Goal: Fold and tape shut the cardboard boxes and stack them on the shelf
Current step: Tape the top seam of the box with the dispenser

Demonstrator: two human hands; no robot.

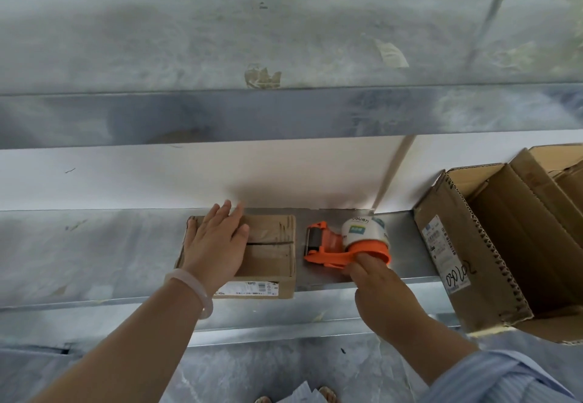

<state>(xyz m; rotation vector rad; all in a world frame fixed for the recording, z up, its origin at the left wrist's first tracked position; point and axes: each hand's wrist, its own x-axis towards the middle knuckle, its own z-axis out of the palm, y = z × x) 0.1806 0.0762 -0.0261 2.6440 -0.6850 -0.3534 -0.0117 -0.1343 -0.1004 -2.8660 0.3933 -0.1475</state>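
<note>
Here we pin the small box [268, 263] on the shelf [94, 257], tape dispenser [331, 246] alongside.

An upper shelf [220, 55] overhangs our work, and a large open box [473, 260] stands at the right end, flaps up, only brown inner walls showing. Our left hand [217, 245], pale bangle [197, 289] at the wrist, lies flat with straight fingers on the small box, its flaps folded shut. Our right hand [375, 279] curls round the handle of the orange tape dispenser, which sits on the shelf just right of the box, not touching it.
</note>
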